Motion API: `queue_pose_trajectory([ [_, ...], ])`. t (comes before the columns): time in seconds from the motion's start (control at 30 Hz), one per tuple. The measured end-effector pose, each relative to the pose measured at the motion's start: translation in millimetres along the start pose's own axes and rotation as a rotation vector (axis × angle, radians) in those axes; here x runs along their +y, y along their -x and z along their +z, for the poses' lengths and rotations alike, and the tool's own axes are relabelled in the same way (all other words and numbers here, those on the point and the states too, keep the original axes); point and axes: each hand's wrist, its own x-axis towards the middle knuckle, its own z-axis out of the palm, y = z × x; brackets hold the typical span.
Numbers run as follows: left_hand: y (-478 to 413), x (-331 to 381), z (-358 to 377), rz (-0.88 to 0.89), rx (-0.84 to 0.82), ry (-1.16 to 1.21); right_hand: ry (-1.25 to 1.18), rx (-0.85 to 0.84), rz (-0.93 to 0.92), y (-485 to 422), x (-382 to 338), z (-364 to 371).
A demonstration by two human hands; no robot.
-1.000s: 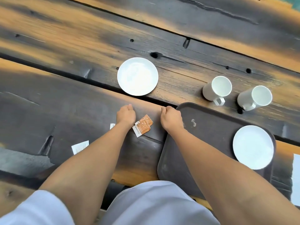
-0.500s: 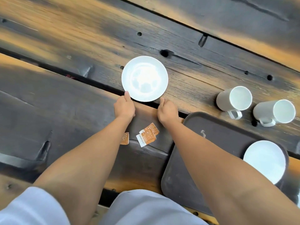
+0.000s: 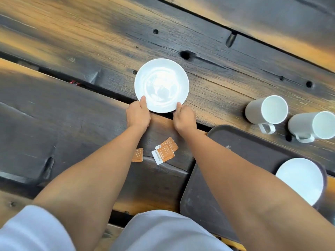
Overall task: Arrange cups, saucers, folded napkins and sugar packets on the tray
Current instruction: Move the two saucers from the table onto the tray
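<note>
A white saucer (image 3: 161, 85) lies on the wooden table, and both hands grip its near rim. My left hand (image 3: 138, 115) holds the lower left edge with the thumb on top. My right hand (image 3: 184, 119) holds the lower right edge the same way. A dark brown tray (image 3: 241, 151) sits at the right, with a second white saucer (image 3: 300, 180) on its far right end. Two white cups (image 3: 266, 110) (image 3: 314, 125) stand on the table beyond the tray. Orange sugar packets (image 3: 164, 152) (image 3: 137, 155) lie on the table between my forearms.
The table is made of dark, worn planks (image 3: 90, 42) with gaps and knot holes. My forearms cross the near part of the tray and the table edge. My light clothing (image 3: 163, 232) fills the bottom of the view.
Both hands moved forward from the sugar packets and the tray's corner to the saucer and took hold of its near rim. The view shifted, so the tray and cups sit further right.
</note>
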Motion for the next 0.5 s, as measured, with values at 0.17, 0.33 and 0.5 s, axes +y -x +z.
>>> queue_pose_trajectory([
  [0.17, 0.7, 2.8, -1.9, -0.018, -0.027, 0.017, 0.016, -0.017, 0.023, -3.9, -4.3, -1.7],
  [0.33, 5.7, 10.1, -1.7, -0.061, -0.021, 0.031, 0.061, -0.016, 0.031, -0.7, -11.3, -9.1],
  [0.5, 25.6, 14.8, -5.0, -0.08, -0.009, 0.042, 0.04, -0.032, 0.055, 14.4, -4.5, -16.0],
])
